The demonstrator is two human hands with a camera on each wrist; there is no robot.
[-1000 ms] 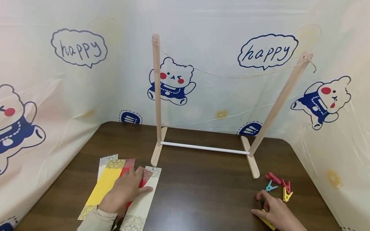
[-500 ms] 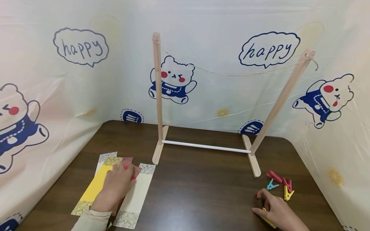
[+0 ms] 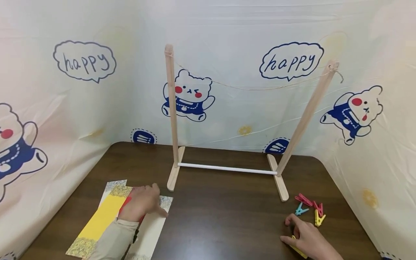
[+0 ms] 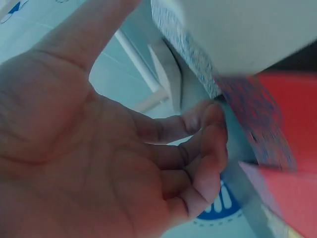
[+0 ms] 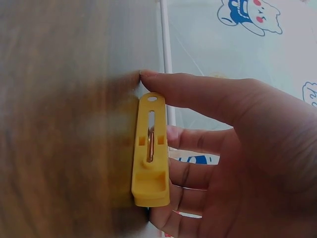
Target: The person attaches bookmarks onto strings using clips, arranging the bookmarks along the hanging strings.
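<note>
My left hand (image 3: 143, 204) is over the fanned lace-edged paper cards at the left of the table. Its thumb stretches over the cream card (image 3: 150, 231), its fingers bend loosely in the left wrist view, and nothing lies in the palm. Red cards (image 4: 297, 119) with patterned ends show beside the fingertips and are mostly covered in the head view. A yellow card (image 3: 97, 220) overlaps a whitish one (image 3: 107, 190) further left. At the right, my right hand (image 3: 308, 236) rests beside a yellow clothespin (image 5: 151, 171), thumb and fingers curved around it without pinching.
Several clothespins, including a blue one (image 3: 300, 209), a red one (image 3: 304, 199) and another yellow one (image 3: 319, 218), lie beyond my right hand. A wooden stand with a white crossbar (image 3: 227, 168) and a sagging string (image 3: 250, 89) stands at the back.
My left hand moved left over the red cards, then back right, its thumb now spread over the cream card. The cream card sits slightly further left. My right hand has stayed put.
</note>
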